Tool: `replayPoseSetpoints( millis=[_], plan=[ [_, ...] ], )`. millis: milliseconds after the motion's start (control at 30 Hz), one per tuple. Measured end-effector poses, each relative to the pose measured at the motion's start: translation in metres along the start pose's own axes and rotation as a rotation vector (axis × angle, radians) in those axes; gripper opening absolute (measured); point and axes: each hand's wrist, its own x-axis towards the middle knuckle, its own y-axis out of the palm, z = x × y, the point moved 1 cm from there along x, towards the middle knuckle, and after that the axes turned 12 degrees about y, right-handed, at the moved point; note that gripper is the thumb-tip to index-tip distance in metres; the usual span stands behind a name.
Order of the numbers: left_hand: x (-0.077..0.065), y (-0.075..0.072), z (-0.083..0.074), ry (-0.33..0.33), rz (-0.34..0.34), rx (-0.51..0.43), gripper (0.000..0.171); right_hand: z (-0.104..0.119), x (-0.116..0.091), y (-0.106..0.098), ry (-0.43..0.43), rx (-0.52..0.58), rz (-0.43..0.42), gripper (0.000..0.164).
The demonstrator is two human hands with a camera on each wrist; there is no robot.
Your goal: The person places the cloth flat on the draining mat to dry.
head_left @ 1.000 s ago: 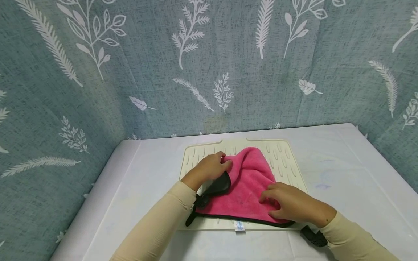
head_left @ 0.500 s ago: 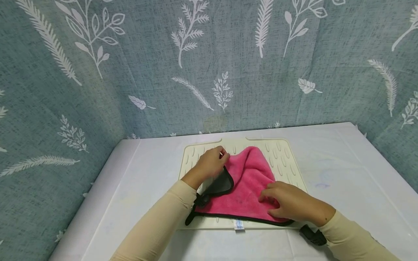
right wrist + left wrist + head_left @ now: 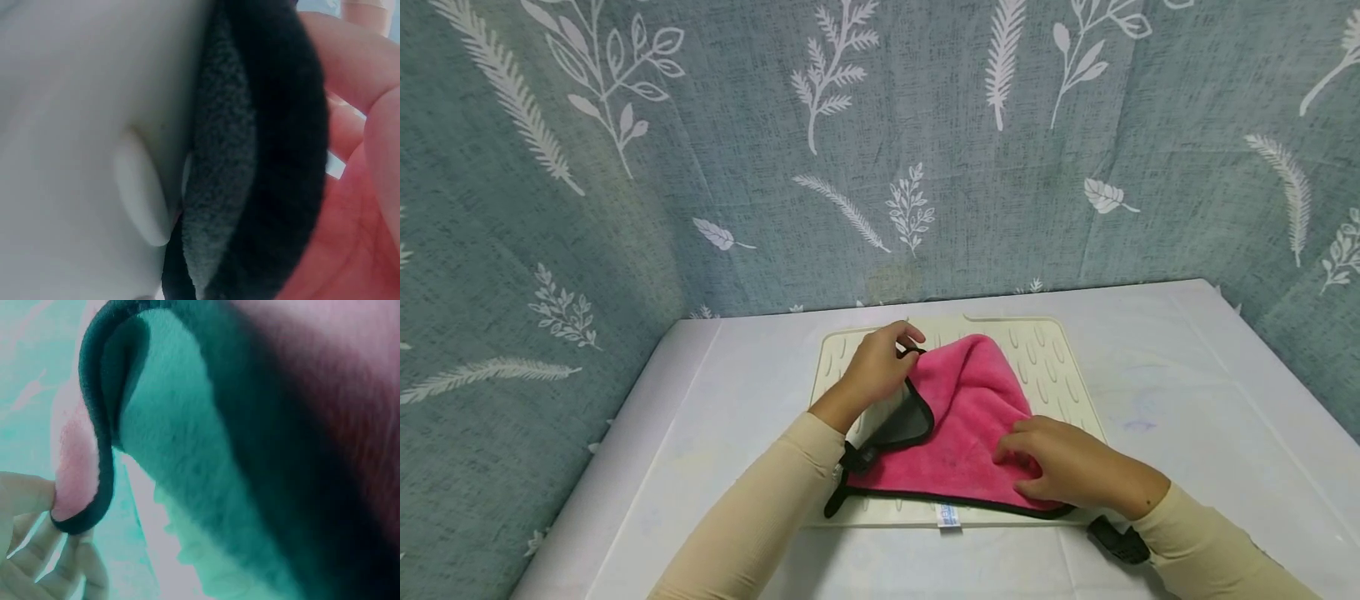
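Observation:
A pink plush towel [image 3: 962, 442] with black edging lies partly folded on a cream ribbed mat [image 3: 1054, 367]. My left hand [image 3: 874, 365] pinches the towel's far left corner between thumb and fingers, raised off the mat, so the grey underside [image 3: 165, 412] shows in the left wrist view. On the towel's right part rests my right hand [image 3: 1067, 462], its fingers loosely bent and thumb apart. The right wrist view has the towel's dark edge [image 3: 281, 144] close up, in front of the palm; whether any fold is gripped there is hidden.
White cloth covers the table [image 3: 1165, 400] around the mat. Blue-green leaf-patterned fabric [image 3: 955, 208] hangs behind and at both sides. A small white label [image 3: 949, 517] sticks out at the towel's near edge. Dark straps [image 3: 1118, 540] sit at both wrists.
My left hand has moved slightly up and left, drawing the towel's corner with it and uncovering more grey underside. The right hand stays in place.

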Motion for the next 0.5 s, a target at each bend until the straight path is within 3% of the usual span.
replayPoseSetpoints(
  millis=[267, 500],
  plan=[
    [0.007, -0.015, 0.006, 0.011, -0.111, 0.097, 0.02, -0.002, 0.0, -0.002, 0.002, 0.009, 0.001, 0.023],
    [0.011, -0.027, 0.018, -0.033, -0.11, 0.172, 0.02, -0.003, 0.001, 0.0, 0.028, 0.005, 0.016, 0.022]
  ],
)
